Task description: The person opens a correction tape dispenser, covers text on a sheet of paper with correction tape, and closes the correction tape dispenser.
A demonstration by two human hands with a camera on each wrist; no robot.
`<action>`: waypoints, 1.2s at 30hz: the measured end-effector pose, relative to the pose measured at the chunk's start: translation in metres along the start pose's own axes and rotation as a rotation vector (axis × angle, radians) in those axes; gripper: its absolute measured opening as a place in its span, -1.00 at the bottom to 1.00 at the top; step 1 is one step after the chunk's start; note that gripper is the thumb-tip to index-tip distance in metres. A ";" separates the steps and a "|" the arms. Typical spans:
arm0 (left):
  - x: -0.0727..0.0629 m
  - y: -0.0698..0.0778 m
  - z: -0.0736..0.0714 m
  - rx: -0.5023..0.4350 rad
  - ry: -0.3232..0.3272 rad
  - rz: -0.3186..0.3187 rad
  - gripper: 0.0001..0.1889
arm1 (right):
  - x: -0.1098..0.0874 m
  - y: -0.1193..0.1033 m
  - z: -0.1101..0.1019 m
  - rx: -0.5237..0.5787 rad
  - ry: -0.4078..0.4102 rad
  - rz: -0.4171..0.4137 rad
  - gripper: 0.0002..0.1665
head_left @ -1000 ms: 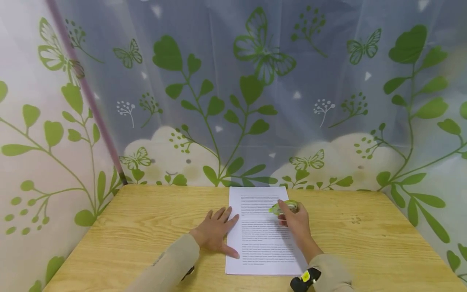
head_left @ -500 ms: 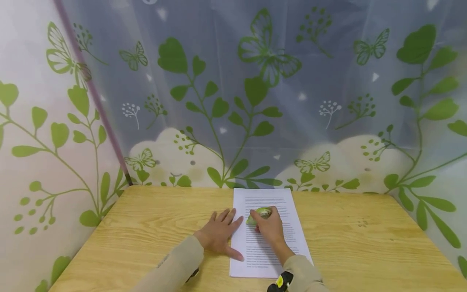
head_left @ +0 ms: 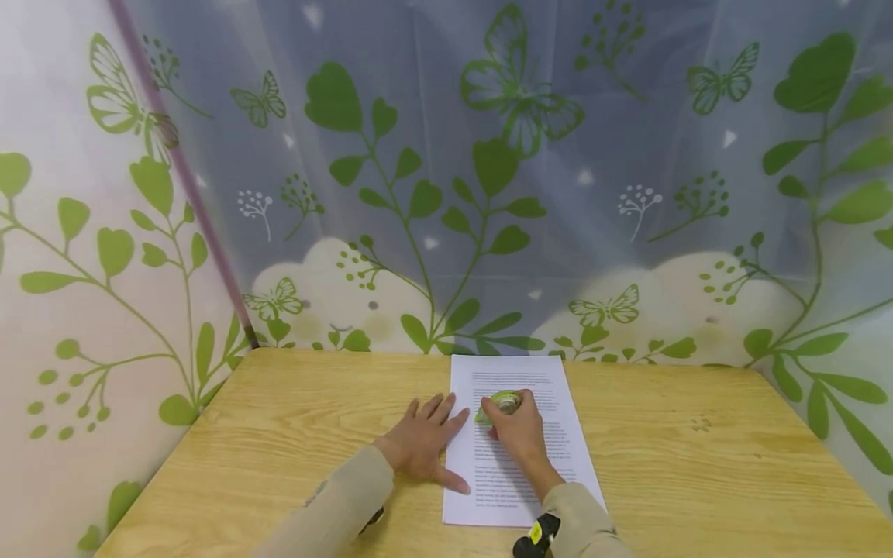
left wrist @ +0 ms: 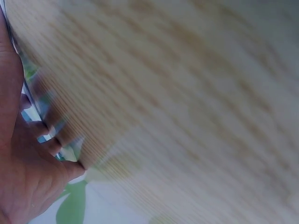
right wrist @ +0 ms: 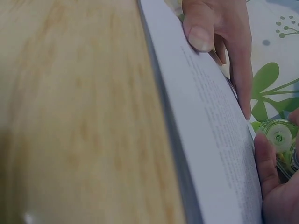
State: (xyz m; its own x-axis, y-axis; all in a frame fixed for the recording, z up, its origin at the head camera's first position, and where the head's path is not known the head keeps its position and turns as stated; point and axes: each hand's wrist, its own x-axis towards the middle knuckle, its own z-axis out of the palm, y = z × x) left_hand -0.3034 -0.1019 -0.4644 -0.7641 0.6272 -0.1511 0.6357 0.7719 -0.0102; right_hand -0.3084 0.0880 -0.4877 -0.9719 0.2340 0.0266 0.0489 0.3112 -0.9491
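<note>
A stack of printed paper (head_left: 459, 508) lies on the wooden table. My left hand (head_left: 421, 448) rests flat with spread fingers at its left edge, the thumb on the page. Between thumb and fingers my right hand (head_left: 522, 434) holds a green see-through correction tape (head_left: 506, 401), its tip low at the left part of the printed lines. Round reels show through the case of the correction tape (right wrist: 279, 135) in the right wrist view. Whether the tip touches the paper cannot be made out. The left wrist view catches the left hand (left wrist: 35, 175) at its left side.
The wood-grain table (head_left: 314, 395) extends on both sides of the paper. Behind it hangs a curtain (head_left: 391, 194) printed with leaves, butterflies and clouds. A black strapped device (head_left: 536, 536) with a yellow label sits on the right wrist.
From the page's right side, my right hand has moved left and down with the correction tape, to the left part of the text; lately it hardly moves. The left hand stays put.
</note>
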 end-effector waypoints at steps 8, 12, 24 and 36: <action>0.000 0.001 0.000 0.000 -0.004 -0.004 0.21 | 0.002 0.003 0.001 -0.031 -0.018 -0.009 -0.37; 0.000 0.000 -0.001 -0.009 -0.007 -0.005 0.22 | 0.001 0.003 0.002 -0.041 -0.031 -0.014 -0.34; 0.001 -0.001 0.001 -0.013 0.007 0.005 0.22 | -0.001 -0.005 -0.002 -0.116 -0.080 -0.080 -0.30; 0.001 0.000 0.002 -0.034 0.000 0.002 0.21 | -0.002 -0.006 -0.002 -0.191 -0.058 -0.080 -0.24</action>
State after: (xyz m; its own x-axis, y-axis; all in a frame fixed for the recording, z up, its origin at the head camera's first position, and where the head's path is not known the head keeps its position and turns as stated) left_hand -0.3042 -0.1017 -0.4664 -0.7631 0.6285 -0.1507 0.6327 0.7740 0.0241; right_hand -0.3064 0.0874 -0.4809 -0.9858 0.1500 0.0758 0.0089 0.4969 -0.8678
